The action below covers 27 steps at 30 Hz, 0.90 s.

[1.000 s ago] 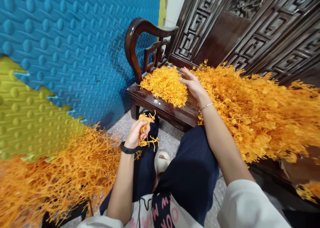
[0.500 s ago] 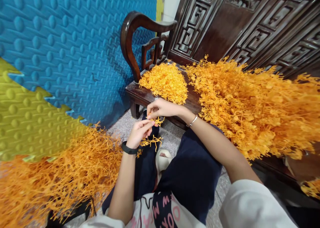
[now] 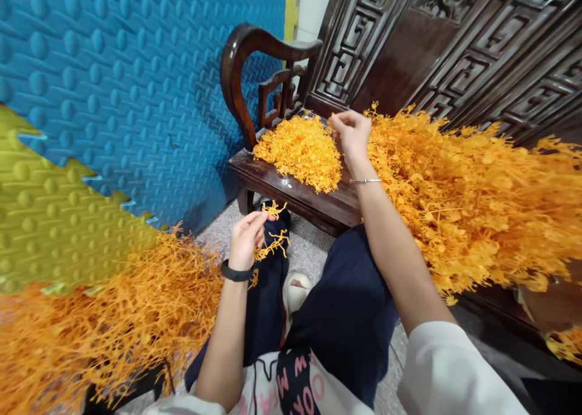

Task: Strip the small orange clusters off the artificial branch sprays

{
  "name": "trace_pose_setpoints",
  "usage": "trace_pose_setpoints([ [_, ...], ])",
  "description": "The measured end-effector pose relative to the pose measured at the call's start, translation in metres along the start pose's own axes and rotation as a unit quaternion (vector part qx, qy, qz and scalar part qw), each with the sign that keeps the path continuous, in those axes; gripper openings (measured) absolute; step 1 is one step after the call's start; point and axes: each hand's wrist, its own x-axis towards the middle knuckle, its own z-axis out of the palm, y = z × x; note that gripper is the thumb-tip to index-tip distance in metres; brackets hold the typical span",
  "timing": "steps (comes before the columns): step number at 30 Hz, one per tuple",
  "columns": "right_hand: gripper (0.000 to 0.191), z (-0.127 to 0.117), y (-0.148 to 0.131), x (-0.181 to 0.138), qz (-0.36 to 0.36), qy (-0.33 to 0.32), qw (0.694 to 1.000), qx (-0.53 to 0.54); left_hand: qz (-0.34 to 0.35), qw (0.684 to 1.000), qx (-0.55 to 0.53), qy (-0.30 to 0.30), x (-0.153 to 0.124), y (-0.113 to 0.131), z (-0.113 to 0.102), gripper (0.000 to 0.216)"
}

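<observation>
My left hand (image 3: 245, 240), with a black band on its wrist, pinches a yellow-orange branching plastic sprig (image 3: 274, 210) over my left leg. More of the sprig's thin twigs hang below the fingers. My right hand (image 3: 353, 135), with a silver bangle at the wrist, is above the bench, fingertips pinched together. What lies between those fingertips is too small to make out. It is at the right side of a heap of small orange plastic pieces (image 3: 302, 154). On its other side stands a large mass of orange plastic sprays (image 3: 459, 191).
The dark wooden bench (image 3: 268, 171) has a curved armrest (image 3: 234, 69) and a carved back (image 3: 386, 69). Bare orange stems (image 3: 150, 294) are piled at my left. Blue foam mats (image 3: 136, 88) and a yellow one (image 3: 59, 215) line the left side.
My right hand has left my left hand and moved up and right, over the bench beside the heap. My left hand keeps the sprig and has shifted slightly.
</observation>
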Motion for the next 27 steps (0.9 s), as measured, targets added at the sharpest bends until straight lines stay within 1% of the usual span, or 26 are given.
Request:
trace_pose_setpoints([
  [2, 0.013, -0.008, 0.021, 0.015, 0.015, 0.017, 1.0, -0.01, 0.0, 1.0, -0.001, 0.008, 0.001, 0.0, -0.001, 0.023],
  [3, 0.015, -0.01, 0.031, 0.018, 0.028, 0.015, 0.999, -0.014, -0.001, 1.0, -0.002, 0.011, 0.002, -0.001, -0.001, 0.023],
  [5, 0.024, -0.009, 0.042, 0.02, 0.039, -0.009, 0.999, -0.02, 0.001, 1.0, -0.005, 0.011, 0.004, -0.003, -0.001, 0.022],
  [6, 0.031, -0.009, 0.043, 0.019, 0.03, -0.03, 0.999, -0.026, 0.002, 1.0, -0.005, 0.009, 0.005, -0.004, 0.0, 0.022],
  [7, 0.039, -0.008, 0.041, 0.017, 0.012, -0.055, 0.998, -0.037, 0.004, 1.0, -0.005, 0.007, 0.005, -0.005, 0.0, 0.022],
  [9, 0.052, -0.008, 0.029, 0.009, -0.037, -0.106, 0.991, -0.07, 0.006, 1.0, -0.005, 0.005, 0.005, -0.006, 0.001, 0.022],
  [10, 0.053, -0.008, 0.019, 0.003, -0.057, -0.131, 0.986, -0.085, 0.006, 1.0, -0.006, 0.007, 0.005, -0.006, 0.001, 0.022],
  [11, 0.048, -0.008, 0.009, -0.005, -0.072, -0.161, 0.98, -0.093, 0.006, 1.0, -0.005, 0.011, 0.005, -0.006, 0.001, 0.022],
  [12, 0.04, -0.007, -0.002, -0.016, -0.083, -0.208, 0.97, -0.094, 0.005, 1.0, -0.005, 0.015, 0.005, -0.006, 0.001, 0.022],
  [13, 0.032, -0.004, -0.012, -0.028, -0.087, -0.273, 0.954, -0.089, 0.004, 1.0, -0.003, 0.02, 0.005, -0.006, 0.001, 0.023],
  [14, 0.029, -0.001, -0.02, -0.041, -0.086, -0.352, 0.928, -0.082, 0.003, 1.0, 0.0, 0.024, 0.005, -0.006, 0.002, 0.023],
  [15, 0.032, 0.003, -0.028, -0.055, -0.08, -0.438, 0.892, -0.077, 0.002, 1.0, 0.002, 0.029, 0.005, -0.006, 0.002, 0.022],
  [16, 0.034, 0.008, -0.033, -0.069, -0.077, -0.506, 0.856, -0.075, 0.002, 0.999, 0.003, 0.032, 0.005, -0.006, 0.002, 0.022],
  [17, 0.035, 0.013, -0.036, -0.081, -0.083, -0.552, 0.826, -0.073, 0.004, 0.999, 0.003, 0.033, 0.005, -0.007, 0.002, 0.021],
  [18, 0.035, 0.018, -0.038, -0.091, -0.097, -0.58, 0.806, -0.071, 0.005, 0.999, 0.001, 0.034, 0.006, -0.007, 0.001, 0.021],
  [19, 0.034, 0.023, -0.039, -0.098, -0.117, -0.59, 0.796, -0.067, 0.007, 0.999, -0.002, 0.037, 0.006, -0.007, 0.001, 0.021],
  [20, 0.031, 0.027, -0.039, -0.103, -0.139, -0.59, 0.793, -0.061, 0.009, 0.999, -0.006, 0.039, 0.006, -0.007, 0.001, 0.021],
  [22, 0.023, 0.033, -0.038, -0.105, -0.157, -0.579, 0.799, -0.034, 0.011, 0.999, -0.008, 0.039, 0.005, -0.005, 0.0, 0.021],
  [24, 0.019, 0.036, -0.037, -0.103, -0.139, -0.556, 0.819, 0.002, 0.009, 0.999, -0.004, 0.03, 0.005, -0.003, 0.001, 0.023],
  [27, 0.011, 0.039, -0.038, -0.105, -0.08, -0.53, 0.842, 0.061, 0.0, 1.0, 0.001, 0.017, 0.004, -0.001, 0.004, 0.028],
])
